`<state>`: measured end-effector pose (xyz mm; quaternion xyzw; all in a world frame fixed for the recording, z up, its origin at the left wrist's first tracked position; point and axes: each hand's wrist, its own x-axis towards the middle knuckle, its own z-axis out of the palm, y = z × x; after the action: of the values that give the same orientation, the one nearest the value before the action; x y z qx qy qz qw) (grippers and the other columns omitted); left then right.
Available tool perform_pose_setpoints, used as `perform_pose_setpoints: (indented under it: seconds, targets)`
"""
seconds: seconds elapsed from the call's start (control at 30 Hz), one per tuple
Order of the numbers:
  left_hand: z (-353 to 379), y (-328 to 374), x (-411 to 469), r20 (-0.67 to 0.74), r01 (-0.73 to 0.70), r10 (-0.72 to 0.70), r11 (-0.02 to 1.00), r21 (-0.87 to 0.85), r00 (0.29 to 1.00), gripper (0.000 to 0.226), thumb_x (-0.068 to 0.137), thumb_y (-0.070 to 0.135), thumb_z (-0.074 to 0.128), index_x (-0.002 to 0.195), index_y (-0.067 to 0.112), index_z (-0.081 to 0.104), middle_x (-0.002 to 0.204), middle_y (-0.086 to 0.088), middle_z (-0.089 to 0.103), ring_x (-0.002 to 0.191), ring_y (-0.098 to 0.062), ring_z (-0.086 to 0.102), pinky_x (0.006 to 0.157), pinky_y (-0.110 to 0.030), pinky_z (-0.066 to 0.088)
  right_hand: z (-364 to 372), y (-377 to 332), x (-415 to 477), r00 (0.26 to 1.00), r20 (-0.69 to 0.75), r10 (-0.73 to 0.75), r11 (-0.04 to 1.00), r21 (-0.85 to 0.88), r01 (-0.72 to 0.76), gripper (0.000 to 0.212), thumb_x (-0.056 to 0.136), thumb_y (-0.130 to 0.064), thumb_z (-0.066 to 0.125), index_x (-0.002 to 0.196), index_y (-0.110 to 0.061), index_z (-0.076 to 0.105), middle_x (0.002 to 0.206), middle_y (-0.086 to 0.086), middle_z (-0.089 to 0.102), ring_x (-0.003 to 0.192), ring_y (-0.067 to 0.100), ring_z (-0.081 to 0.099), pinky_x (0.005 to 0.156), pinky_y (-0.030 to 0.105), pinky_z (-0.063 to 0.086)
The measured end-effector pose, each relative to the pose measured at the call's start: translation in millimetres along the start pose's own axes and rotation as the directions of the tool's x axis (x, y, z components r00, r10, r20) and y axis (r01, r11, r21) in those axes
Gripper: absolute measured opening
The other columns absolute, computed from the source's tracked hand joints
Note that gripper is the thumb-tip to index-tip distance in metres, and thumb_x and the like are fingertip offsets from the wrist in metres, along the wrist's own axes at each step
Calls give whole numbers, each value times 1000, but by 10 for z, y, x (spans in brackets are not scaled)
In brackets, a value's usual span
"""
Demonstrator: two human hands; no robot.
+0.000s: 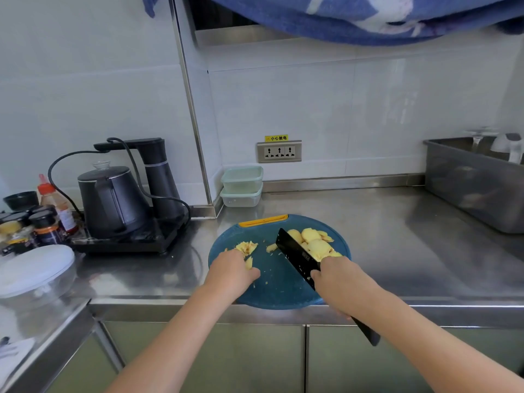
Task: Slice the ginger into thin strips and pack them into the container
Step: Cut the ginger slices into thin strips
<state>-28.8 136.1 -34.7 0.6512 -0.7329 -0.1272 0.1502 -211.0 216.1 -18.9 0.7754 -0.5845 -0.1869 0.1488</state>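
Note:
A round blue cutting board [276, 290] lies at the counter's front edge. Peeled yellow ginger pieces [312, 239] are heaped on its far right side. A small pile of cut ginger strips [247, 247] lies on the left, and my left hand [234, 269] rests on the board with its fingers over part of that pile. My right hand [338, 282] grips the handle of a black cleaver [296, 255], whose blade slants across the board between the two heaps. Two stacked pale green lidded containers [242, 186] stand against the back wall.
A black kettle [112, 199] on its base with a cable sits left of the board. Sauce bottles and jars [48, 219] and a lidded glass bowl [34, 276] crowd the far left. A steel tub [476, 180] stands at the right. A wall socket [279, 151] is behind.

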Motion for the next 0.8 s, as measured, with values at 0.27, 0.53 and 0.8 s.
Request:
perform_pose_setpoints:
  seconds: [0.27, 0.53, 0.8]
  targets:
    - [30, 19, -52, 32, -7, 5, 997, 78, 999, 37, 86, 40, 60, 66, 15, 40, 64, 3, 43, 61, -15, 44, 45, -26, 26, -69, -127, -25, 997, 78, -19, 998, 65, 14, 33, 94, -12, 54, 124, 1, 46, 96, 10, 57, 97, 26, 61, 62, 27, 42]
    - [35, 49, -149, 52, -18, 17, 1000, 21, 998, 19, 81, 27, 64, 86, 10, 56, 72, 2, 50, 63, -13, 46, 47, -23, 28, -160, -154, 19, 994, 112, -2, 991, 132, -13, 40, 89, -10, 61, 127, 0, 50, 104, 12, 59, 95, 24, 58, 64, 28, 44]
    - [76, 73, -261, -21, -48, 45, 987, -152, 999, 17, 85, 30, 64, 85, 13, 62, 67, 2, 50, 58, -12, 43, 46, -22, 26, -137, -131, -121, 984, 123, 129, 954, 254, -157, 41, 90, -10, 59, 129, 0, 49, 115, 13, 60, 105, 25, 58, 69, 30, 39]
